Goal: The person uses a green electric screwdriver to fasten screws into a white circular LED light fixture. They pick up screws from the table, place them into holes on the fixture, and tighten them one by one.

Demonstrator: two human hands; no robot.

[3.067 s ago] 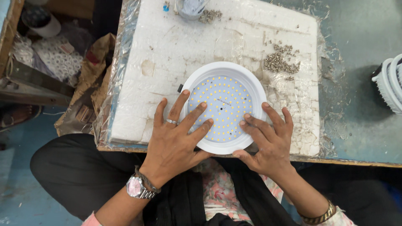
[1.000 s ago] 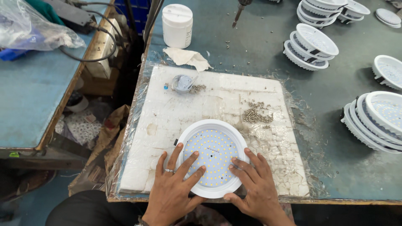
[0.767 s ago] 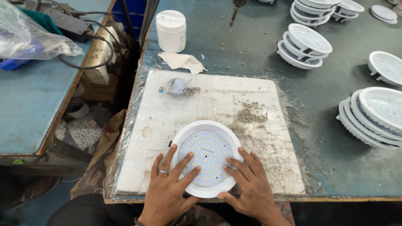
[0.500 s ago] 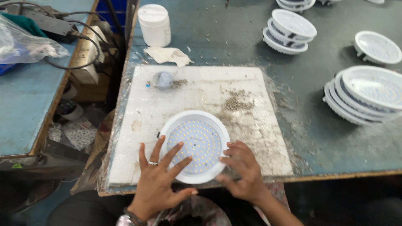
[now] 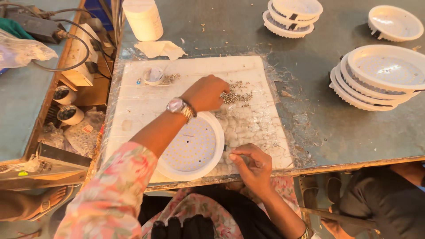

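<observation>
Left hand [image 5: 207, 92] touches small metal screws [image 5: 237, 95] beside round lamp [image 5: 192, 146].

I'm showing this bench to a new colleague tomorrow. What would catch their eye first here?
Most likely the round white LED panel on the wrapped white foam board, near the bench's front edge. Above it, the left hand reaches across to a heap of small metal screws, while the right hand rests by the panel's rim. Stacks of white lamp housings sit to the right.
</observation>
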